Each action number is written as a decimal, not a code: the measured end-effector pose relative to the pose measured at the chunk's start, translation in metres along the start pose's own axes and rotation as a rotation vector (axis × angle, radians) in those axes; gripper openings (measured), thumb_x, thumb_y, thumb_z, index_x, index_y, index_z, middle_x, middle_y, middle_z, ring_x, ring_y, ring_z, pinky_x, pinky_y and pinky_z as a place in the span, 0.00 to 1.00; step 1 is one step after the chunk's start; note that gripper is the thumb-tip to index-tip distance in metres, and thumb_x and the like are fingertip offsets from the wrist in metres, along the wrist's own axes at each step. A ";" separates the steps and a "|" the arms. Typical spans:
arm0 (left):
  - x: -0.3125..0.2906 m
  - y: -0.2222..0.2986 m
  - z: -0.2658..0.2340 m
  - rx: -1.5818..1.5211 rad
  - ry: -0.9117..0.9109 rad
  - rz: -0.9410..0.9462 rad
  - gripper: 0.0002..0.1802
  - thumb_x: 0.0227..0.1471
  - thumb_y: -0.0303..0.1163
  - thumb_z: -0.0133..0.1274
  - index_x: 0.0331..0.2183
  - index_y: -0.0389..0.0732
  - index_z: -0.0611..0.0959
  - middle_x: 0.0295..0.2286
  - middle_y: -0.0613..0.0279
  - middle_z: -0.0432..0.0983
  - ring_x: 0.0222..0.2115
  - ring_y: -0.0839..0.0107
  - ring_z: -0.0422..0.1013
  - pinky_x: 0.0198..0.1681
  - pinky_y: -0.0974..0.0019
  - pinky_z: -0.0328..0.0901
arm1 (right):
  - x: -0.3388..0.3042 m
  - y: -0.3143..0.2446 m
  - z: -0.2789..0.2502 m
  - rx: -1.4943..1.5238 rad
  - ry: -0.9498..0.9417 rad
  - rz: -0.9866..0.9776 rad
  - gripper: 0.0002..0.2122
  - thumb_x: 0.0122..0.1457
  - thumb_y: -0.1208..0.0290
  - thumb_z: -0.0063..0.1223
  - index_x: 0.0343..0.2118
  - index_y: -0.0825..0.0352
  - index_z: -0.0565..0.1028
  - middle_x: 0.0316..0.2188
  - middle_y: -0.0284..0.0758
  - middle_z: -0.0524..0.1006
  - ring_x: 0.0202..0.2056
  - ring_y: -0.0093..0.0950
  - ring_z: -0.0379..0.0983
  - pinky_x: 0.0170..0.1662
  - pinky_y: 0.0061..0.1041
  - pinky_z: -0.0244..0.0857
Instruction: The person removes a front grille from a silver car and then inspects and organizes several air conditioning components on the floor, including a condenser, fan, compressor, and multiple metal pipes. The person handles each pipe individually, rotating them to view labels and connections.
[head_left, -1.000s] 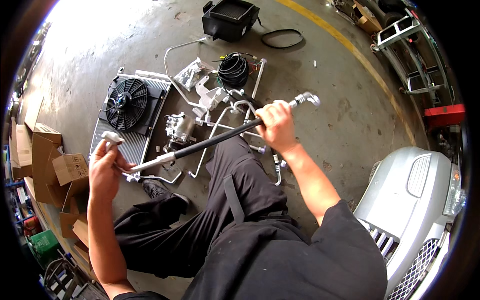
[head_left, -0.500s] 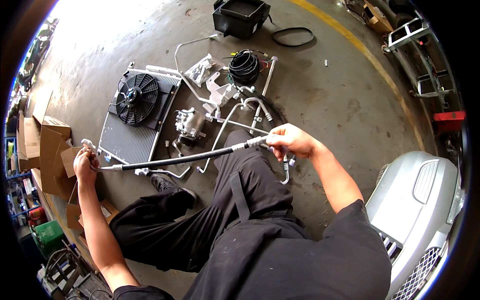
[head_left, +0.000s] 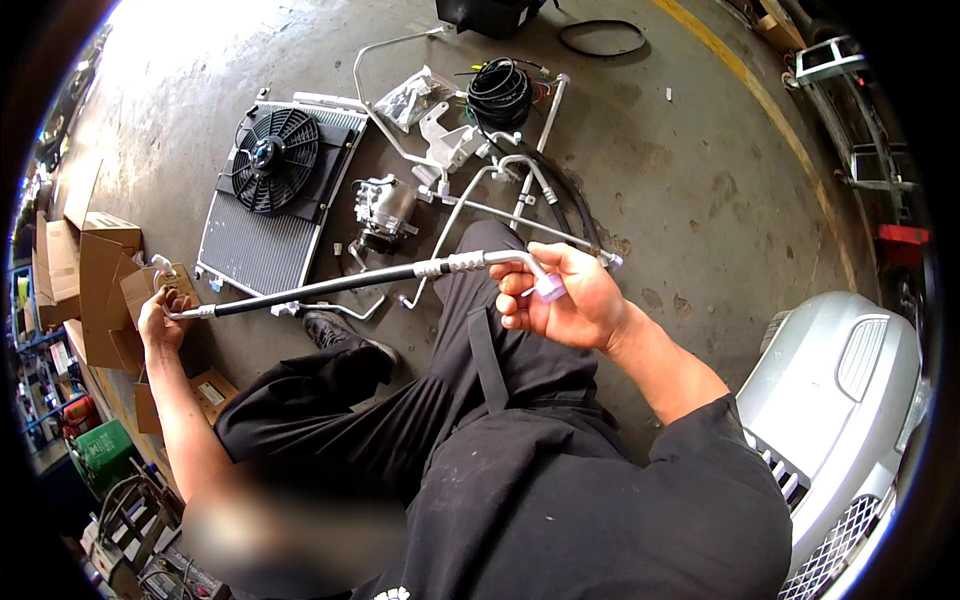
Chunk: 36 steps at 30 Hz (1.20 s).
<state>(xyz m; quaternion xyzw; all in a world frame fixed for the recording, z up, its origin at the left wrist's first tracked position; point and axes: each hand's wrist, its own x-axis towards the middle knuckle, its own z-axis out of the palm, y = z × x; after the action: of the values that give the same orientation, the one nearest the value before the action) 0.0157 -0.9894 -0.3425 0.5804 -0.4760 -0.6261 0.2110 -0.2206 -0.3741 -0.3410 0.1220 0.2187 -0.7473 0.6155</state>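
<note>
Across my lap stretches a black air-conditioning hose (head_left: 345, 286) with silver metal pipe ends. My left hand (head_left: 163, 318) is closed round its left end, where a bent fitting sticks up past the fingers. On the other side, my right hand (head_left: 575, 300) grips the bent metal end, which carries a pale purple cap (head_left: 548, 288). Beyond the hose lie a condenser (head_left: 240, 240) with a black fan (head_left: 272, 158) on it, a silver compressor (head_left: 384, 208), and several bent metal pipes (head_left: 450, 250). A white bracket (head_left: 447, 140) rests among the pipes.
Farther off are a coil of black cable (head_left: 498, 95), a bag of small parts (head_left: 412, 98), a black belt (head_left: 602, 40) and a black box-shaped unit (head_left: 485, 15). Open cardboard boxes (head_left: 105, 300) stand left. A silver car bumper (head_left: 830, 370) is close on my right.
My right hand has turned over, so the hose's bent, capped end now shows. That end has risen slightly and moved a little left. The view has shifted, moving the floor parts upward.
</note>
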 end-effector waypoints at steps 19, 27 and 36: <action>-0.122 0.028 0.112 -0.233 -0.467 0.390 0.15 0.64 0.32 0.43 0.48 0.36 0.75 0.28 0.58 0.74 0.28 0.68 0.72 0.41 0.50 0.73 | -0.005 -0.013 -0.050 -1.297 0.122 0.223 0.11 0.57 0.66 0.59 0.35 0.68 0.76 0.22 0.26 0.73 0.25 0.17 0.68 0.30 0.20 0.64; -0.261 0.024 0.159 0.091 -0.943 0.543 0.13 0.60 0.26 0.50 0.43 0.27 0.79 0.27 0.52 0.79 0.30 0.66 0.77 0.37 0.62 0.73 | -0.016 -0.047 -0.134 -1.683 0.642 -0.051 0.04 0.51 0.75 0.55 0.30 0.68 0.77 0.24 0.29 0.76 0.27 0.19 0.69 0.33 0.22 0.65; -0.338 -0.014 0.170 0.370 -1.164 0.595 0.13 0.47 0.19 0.63 0.38 0.32 0.84 0.33 0.55 0.82 0.35 0.72 0.78 0.44 0.69 0.70 | -0.005 -0.065 -0.137 -1.851 0.962 -0.476 0.06 0.51 0.73 0.55 0.32 0.66 0.79 0.28 0.40 0.79 0.31 0.34 0.77 0.38 0.32 0.69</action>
<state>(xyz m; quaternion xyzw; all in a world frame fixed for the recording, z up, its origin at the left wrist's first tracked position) -0.0581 -0.6473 -0.1985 0.0198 -0.7507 -0.6601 -0.0189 -0.2948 -0.2952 -0.4469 -0.1564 0.9386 -0.2649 0.1563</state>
